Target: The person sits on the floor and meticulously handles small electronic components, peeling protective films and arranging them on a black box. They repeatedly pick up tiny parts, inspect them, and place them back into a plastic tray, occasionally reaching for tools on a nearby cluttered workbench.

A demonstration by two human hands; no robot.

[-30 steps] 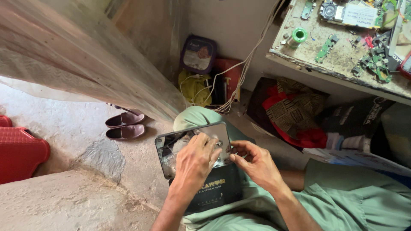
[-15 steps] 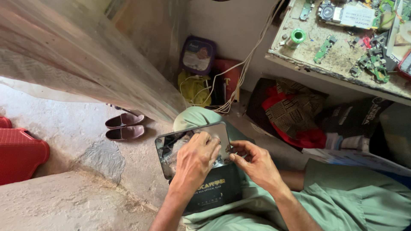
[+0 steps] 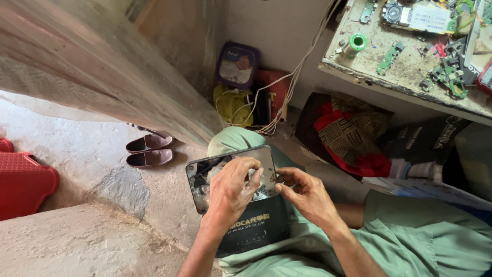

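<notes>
Rough grey floor fills the left side, with a pair of brown shoes on it and a red plastic box by the edge. Up on the right is a dusty work table covered with small green circuit boards and a green spool. White wires hang down from it, near a yellow bag. The person sits low in pale green clothes, and on the knee lies a dark flat box. On top of that box rests the phone screen glass — shiny, cracked-looking, and tipped a little toward the shoes. The left hand lies over the glass with the fingers curled down onto it, pressing and holding it in place, so it is partly closed on the glass. The right hand is just beside the right edge of the glass, with thumb and first finger pinched close together at that edge. It may be gripping something tiny there, but that spot is too small to tell. To do this part well, I think the left hand should keep the glass flat and firm on the box so it cannot slide off the knee. The right hand should work gently and slowly at the edge — thin glass like this looks easy to snap, and sharp bits could cut a finger.
</notes>
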